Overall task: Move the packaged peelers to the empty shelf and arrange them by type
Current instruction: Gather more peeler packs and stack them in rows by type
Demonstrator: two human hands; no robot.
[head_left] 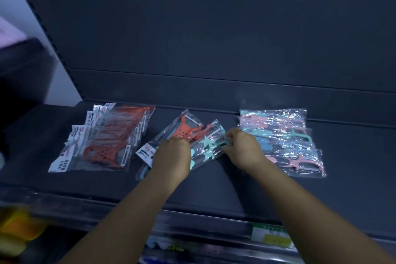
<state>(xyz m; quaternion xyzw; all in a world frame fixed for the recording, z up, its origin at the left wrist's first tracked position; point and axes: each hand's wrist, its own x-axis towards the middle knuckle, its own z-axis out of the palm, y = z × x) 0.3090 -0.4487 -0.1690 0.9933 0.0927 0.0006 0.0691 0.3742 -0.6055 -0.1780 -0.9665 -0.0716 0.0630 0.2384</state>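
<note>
Sorting the mixed pile at centre frame, the left hand (171,152) presses down on the orange peeler pack (184,129) while the right hand (240,146) pinches the teal pack (205,148); best slide teal rightward onto the pastel stack (278,135), orange to the left stack (111,135)

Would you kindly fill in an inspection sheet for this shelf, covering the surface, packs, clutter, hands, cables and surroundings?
Surface: dark shelf, flat, bare at its front.
Job's things: orange peeler stack at left; pastel peeler stack at right; unsorted middle packs, orange and teal mixed, lying between them.
Clutter: nothing seen.
Hands: left hand rests on the middle packs, grip hidden; right hand pinches a teal peeler pack.
Cables: nothing seen.
Surroundings: dark back panel; price label strip below the shelf edge; blurred yellow goods at lower left.
</note>
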